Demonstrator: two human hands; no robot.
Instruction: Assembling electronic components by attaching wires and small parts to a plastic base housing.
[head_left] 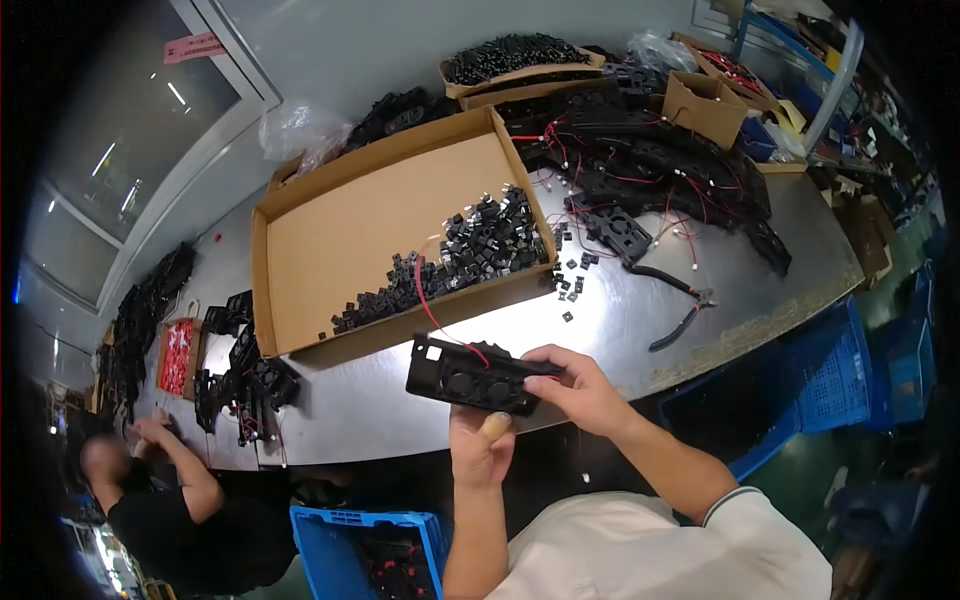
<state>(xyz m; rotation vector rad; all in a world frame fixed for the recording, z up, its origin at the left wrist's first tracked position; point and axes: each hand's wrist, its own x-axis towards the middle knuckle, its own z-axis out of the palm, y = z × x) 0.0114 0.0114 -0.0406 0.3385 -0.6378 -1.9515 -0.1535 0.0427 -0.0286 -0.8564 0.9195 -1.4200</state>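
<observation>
A long black plastic housing (465, 383) with round recesses is held up in front of me, just off the table's near edge. My left hand (482, 450) grips it from below, its thumb wearing a tan cover. At the housing's right end, my right hand (582, 392) is closed with thumb and fingers on it; whether a small part is also pinched there is hidden. From the housing a red wire (432, 312) rises toward a shallow cardboard box (350, 215). Many small black parts (485, 240) are heaped in that box.
Cutting pliers (685, 310) lie to the right, near loose small parts. Black wired assemblies (670, 170) are piled behind them. Blue crates (810, 370) stand at right, another blue crate (320, 550) below. At left, another person (180, 500) works by a box of red parts (177, 358).
</observation>
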